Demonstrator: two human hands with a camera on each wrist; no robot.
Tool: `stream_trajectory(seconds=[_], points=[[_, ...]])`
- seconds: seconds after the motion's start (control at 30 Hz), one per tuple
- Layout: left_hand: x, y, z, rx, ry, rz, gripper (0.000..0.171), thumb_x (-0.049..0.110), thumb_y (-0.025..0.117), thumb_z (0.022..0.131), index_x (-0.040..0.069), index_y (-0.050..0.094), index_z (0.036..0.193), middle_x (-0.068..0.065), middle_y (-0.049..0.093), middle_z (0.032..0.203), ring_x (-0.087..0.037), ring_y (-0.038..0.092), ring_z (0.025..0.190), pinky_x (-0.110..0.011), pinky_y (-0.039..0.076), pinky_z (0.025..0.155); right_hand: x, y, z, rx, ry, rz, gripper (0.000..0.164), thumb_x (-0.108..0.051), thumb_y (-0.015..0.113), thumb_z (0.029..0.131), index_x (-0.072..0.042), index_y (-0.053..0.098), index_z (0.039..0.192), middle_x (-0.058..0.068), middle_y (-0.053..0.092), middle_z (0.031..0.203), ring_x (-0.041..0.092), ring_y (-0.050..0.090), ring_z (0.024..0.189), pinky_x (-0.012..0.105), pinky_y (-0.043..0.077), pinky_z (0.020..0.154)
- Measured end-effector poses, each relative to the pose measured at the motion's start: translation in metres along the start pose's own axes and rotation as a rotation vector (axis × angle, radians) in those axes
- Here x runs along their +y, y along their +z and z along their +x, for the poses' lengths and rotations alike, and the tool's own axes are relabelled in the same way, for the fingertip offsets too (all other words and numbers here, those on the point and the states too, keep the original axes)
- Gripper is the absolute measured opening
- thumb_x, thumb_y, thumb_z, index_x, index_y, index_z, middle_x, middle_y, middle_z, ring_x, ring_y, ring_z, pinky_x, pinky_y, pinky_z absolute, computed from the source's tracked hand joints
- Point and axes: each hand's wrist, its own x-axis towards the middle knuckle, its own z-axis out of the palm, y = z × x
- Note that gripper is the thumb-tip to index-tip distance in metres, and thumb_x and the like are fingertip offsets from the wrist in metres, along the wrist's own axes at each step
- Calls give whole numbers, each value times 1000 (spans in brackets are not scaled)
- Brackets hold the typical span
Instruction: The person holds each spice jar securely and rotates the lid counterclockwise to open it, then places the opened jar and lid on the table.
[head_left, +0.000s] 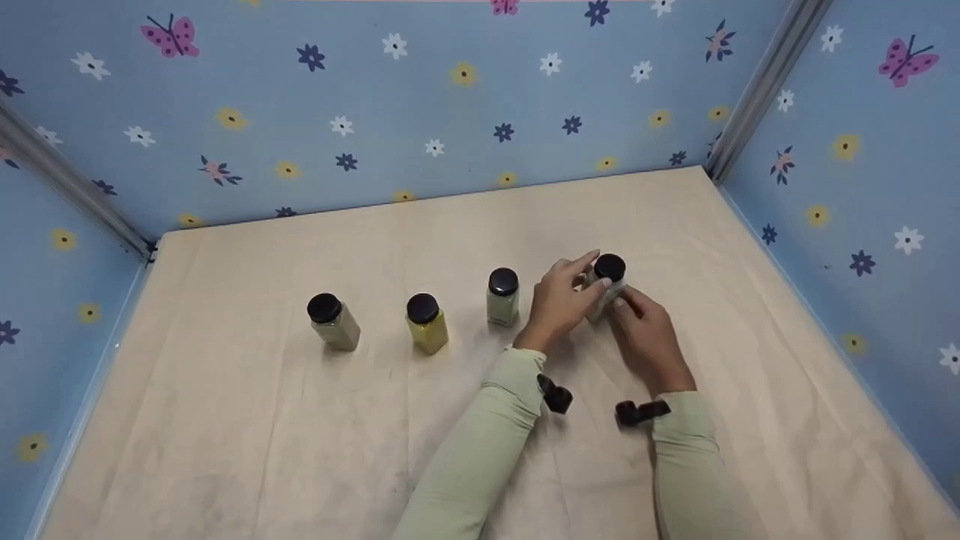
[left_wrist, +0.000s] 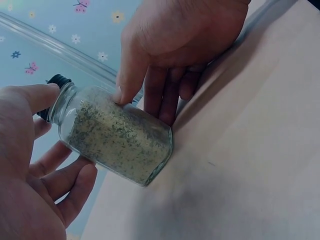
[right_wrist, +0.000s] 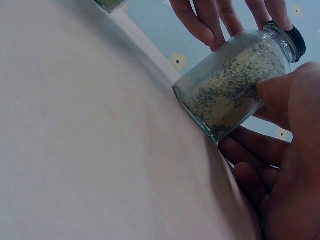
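A clear glass spice jar (left_wrist: 117,137) with a black screw cap (head_left: 610,267) stands at the right end of a row of jars. Pale contents flecked with green herbs fill much of it. My left hand (head_left: 559,301) grips the top, its thumb on the cap and its fingers around the far side. Lower down, my right hand (head_left: 651,337) holds the glass body between thumb and fingers. In the right wrist view, the jar's base meets the cloth. Just left of my left hand is another black-capped jar (head_left: 502,304) with pale green contents.
Further left stand a jar with yellow contents (head_left: 429,334) and a jar with greyish-green contents (head_left: 341,330), both black-capped. A beige cloth (head_left: 300,442) covers the table. Blue flowered panels (head_left: 420,97) border the back and sides.
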Motion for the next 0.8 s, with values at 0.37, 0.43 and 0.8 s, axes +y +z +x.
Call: stream_trajectory(seconds=[0.37,0.43,0.8], points=[[3,1,-1,-8,-12,24,49,41,67,96,28,58,143,-3,61,114,-20,65,112,-35,51,91,0,1,1,-3,1,8,47,-35,49,106,-13,51,148,9,54,145,25,47,136,45,36,112],[2,0,-1,-10,-4,16,49,40,67,96,26,59,142,-4,62,118,-20,65,112,-35,51,93,0,1,2,-5,1,-2,47,-34,49,107,-11,51,147,10,54,144,26,47,136,45,36,112],[-3,-1,-2,2,13,-125,36,31,64,100,20,63,134,0,64,122,-15,63,116,-24,49,96,-2,1,2,-11,42,16,48,-34,48,106,-10,50,148,10,52,147,26,44,139,45,34,114]])
